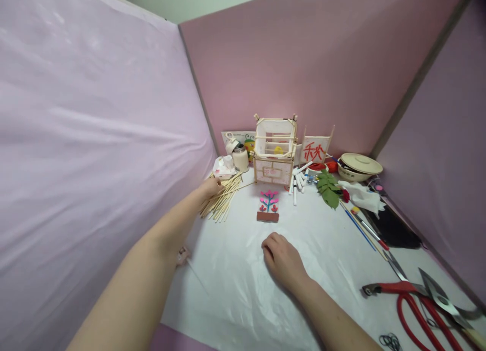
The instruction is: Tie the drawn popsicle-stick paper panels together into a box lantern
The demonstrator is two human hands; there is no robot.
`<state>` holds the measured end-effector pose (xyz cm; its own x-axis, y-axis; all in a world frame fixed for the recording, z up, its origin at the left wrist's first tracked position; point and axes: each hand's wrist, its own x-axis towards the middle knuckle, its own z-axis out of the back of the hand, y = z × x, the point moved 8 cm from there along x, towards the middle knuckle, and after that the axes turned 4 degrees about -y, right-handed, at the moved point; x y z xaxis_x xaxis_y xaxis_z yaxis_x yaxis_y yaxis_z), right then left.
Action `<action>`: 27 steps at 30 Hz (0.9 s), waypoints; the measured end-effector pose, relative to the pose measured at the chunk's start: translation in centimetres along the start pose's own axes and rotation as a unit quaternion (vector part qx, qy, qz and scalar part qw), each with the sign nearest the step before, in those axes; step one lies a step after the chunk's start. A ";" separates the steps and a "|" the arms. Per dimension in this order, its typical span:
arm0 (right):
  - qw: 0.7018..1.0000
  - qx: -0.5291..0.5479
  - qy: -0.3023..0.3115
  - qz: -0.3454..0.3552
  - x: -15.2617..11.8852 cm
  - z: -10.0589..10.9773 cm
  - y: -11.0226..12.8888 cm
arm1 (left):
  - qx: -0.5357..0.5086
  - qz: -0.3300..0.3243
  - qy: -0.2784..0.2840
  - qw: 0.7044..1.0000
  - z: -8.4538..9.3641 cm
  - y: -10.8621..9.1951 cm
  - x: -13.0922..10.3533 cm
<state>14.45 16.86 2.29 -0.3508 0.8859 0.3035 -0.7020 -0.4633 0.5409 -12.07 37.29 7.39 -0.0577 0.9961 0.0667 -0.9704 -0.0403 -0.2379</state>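
My left hand reaches out over a pile of thin wooden sticks at the left of the table, its fingers closed at the pile's upper part; one stick sticks out to the right from beside the fingertips. My right hand rests on the white sheet with curled fingers and nothing visible in them. Beyond it lies a small card with pink flowers and a brown base. Behind the card stands a frame house made of sticks, with panelled lower walls and an open upper part.
White markers, green leaves and a lidded bowl are at the back right. Red-handled scissors and brushes lie at the right. A jar and tissue pack stand behind the sticks.
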 end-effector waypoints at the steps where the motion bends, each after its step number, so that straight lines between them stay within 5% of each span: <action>1: 1.000 0.001 0.000 -0.001 0.0 0.0 0.0 | 0.013 -0.003 0.013 1.000 -0.2 0.1 0.0; 10: 1.000 0.005 -0.002 0.004 -0.2 0.1 0.1 | 0.086 -0.036 0.053 0.994 -1.8 -0.3 -1.3; 27: 1.000 0.000 0.005 0.001 -0.1 0.3 0.2 | 0.060 0.062 0.022 0.996 -1.7 0.4 -1.5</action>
<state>14.49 16.67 2.60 -0.3583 0.8849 0.2976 -0.7007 -0.4655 0.5406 -11.95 35.91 5.55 -0.1703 0.9854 0.0003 -0.9778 -0.1690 -0.1237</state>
